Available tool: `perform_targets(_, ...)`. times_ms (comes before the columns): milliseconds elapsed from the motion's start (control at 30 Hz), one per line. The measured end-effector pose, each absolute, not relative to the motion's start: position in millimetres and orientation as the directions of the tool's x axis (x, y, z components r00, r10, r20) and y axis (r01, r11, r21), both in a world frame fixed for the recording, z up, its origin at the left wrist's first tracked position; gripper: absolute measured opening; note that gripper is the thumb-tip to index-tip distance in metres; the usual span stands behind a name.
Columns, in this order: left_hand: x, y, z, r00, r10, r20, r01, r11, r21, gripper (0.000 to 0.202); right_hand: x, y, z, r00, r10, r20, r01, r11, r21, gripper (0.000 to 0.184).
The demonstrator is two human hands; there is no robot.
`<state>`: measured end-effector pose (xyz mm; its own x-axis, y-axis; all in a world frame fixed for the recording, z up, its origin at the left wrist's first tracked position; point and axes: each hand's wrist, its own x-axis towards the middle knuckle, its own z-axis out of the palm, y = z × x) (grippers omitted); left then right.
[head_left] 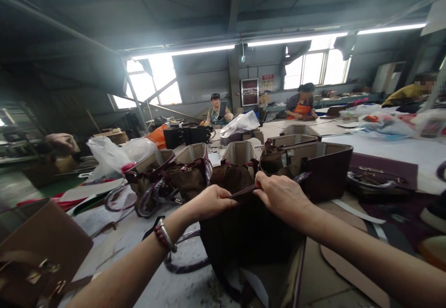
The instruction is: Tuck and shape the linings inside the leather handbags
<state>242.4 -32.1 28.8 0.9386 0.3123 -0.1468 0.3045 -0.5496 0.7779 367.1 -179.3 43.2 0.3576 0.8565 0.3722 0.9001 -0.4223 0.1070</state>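
Observation:
A dark brown handbag (247,238) stands open on the worktable (167,280) right in front of me. My left hand (212,201) is closed in a pinch on the bag's top edge, a bead bracelet on its wrist. My right hand (282,196) is closed on the same edge a little to the right. A narrow dark strip (244,191) of the bag's rim stretches between the two hands. The bag's inside is in shadow.
Several open brown and maroon handbags (313,164) stand in a row behind mine. A tan bag (38,252) lies at the near left. Clear plastic bags (114,154), cardboard pieces (351,275) and black boxes (186,136) cover the tables. Three people sit at far benches.

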Motion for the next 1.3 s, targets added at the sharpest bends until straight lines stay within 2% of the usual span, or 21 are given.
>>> perform_targets(133,242,-33,27,0.937,0.311,-0.158,0.312,-0.539,0.782,0.031,369,-175,42,0.370,0.856,0.362,0.901,-0.426,0.085,0.025)
perform_targets(500,242,-32,22,0.936,0.317,-0.150,0.312,-0.555,0.771,0.031,373,-172,45,0.333,0.900,0.283,0.936,-0.352,0.020,0.018)
perform_targets(867,240,-38,29,0.926,0.342,-0.157,0.347,-0.613,0.710,0.033,374,-177,47,0.319,0.901,0.295,0.945,-0.327,-0.023,0.016)
perform_targets(1033,250,-44,50,0.944,0.245,-0.219,0.328,-0.746,0.579,0.031,376,-180,46,0.282,0.910,0.305,0.958,-0.282,-0.044,0.014)
perform_targets(1167,276,-50,56,0.989,0.044,-0.142,0.129,-0.726,0.675,0.024,378,-185,47,0.257,0.920,0.297,0.966,-0.253,-0.052,0.014)
perform_targets(1233,287,-51,52,0.994,0.039,-0.104,0.100,-0.718,0.689,0.024,379,-189,47,0.254,0.921,0.297,0.967,-0.250,-0.054,0.014)
perform_targets(1300,293,-51,46,0.992,0.105,-0.077,0.129,-0.724,0.678,0.026,381,-196,46,0.250,0.902,0.352,0.967,-0.250,-0.047,0.014)
